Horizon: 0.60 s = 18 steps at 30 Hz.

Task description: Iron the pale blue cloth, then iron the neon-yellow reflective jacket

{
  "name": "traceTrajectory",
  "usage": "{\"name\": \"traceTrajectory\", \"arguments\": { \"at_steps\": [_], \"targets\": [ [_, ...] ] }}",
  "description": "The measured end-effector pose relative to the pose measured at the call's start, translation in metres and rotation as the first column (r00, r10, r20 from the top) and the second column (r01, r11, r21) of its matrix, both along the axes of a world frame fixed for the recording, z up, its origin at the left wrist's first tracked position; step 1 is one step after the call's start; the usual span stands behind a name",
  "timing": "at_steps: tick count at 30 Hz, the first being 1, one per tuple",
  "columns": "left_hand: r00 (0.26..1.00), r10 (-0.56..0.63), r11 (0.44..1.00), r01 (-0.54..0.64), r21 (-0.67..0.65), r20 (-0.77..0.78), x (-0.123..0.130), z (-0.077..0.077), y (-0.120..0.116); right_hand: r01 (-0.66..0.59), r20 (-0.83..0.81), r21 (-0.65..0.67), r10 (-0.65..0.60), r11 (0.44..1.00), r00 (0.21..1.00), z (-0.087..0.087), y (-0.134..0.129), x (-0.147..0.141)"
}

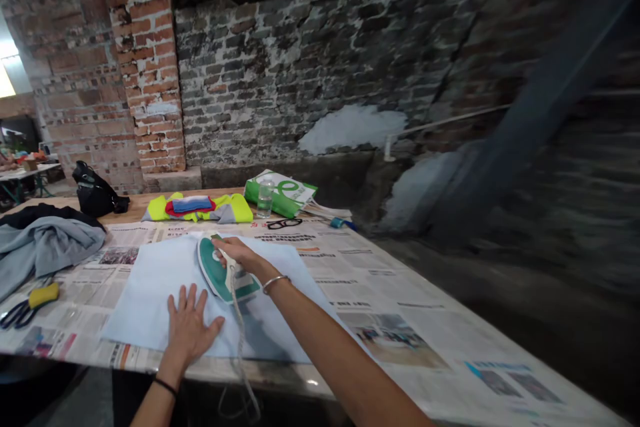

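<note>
My right hand point(239, 257) is closed round the handle of a green and white iron point(216, 273). The iron rests tilted to one side on a light blue cloth point(155, 280), and its pale cord point(239, 333) trails down past the table's front edge. My left hand point(190, 327) lies flat on the cloth, left of the iron, with its fingers spread. Beneath the cloth, newspaper sheets point(390, 280) cover the table.
Scissors point(20, 313) and a yellow sponge-like piece point(44, 294) lie at left, near grey clothing point(45, 247). Along the back are a black bag point(95, 193), folded hi-vis clothing point(233, 208), a bottle point(265, 198), a green bag point(287, 199) and glasses point(284, 223).
</note>
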<state>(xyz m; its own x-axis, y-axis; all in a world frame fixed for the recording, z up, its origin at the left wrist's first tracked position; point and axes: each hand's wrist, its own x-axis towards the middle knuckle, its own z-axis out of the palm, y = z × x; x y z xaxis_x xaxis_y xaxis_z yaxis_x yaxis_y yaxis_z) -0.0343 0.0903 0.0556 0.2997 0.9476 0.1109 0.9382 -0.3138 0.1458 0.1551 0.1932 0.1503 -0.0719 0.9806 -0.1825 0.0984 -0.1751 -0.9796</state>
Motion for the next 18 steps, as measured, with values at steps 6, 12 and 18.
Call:
{"name": "traceTrajectory", "arguments": {
  "at_steps": [6, 12, 18],
  "targets": [
    [0.999, 0.013, 0.999, -0.011, -0.033, 0.035, -0.001, -0.006, 0.000, -0.294, 0.009, -0.062, 0.295, 0.954, 0.955, -0.001, -0.014, 0.024],
    [1.000, 0.009, 0.999, -0.009, -0.043, 0.009, 0.004, -0.002, -0.003, -0.031, 0.046, -0.028, 0.033, 0.999, 0.998, -0.004, -0.001, 0.000],
    [0.997, 0.049, 0.998, -0.046, -0.037, 0.061, -0.037, 0.015, 0.005, -0.023, 0.038, 0.003, 0.023, 1.000, 0.999, 0.001, -0.001, -0.014]
  ]
}}
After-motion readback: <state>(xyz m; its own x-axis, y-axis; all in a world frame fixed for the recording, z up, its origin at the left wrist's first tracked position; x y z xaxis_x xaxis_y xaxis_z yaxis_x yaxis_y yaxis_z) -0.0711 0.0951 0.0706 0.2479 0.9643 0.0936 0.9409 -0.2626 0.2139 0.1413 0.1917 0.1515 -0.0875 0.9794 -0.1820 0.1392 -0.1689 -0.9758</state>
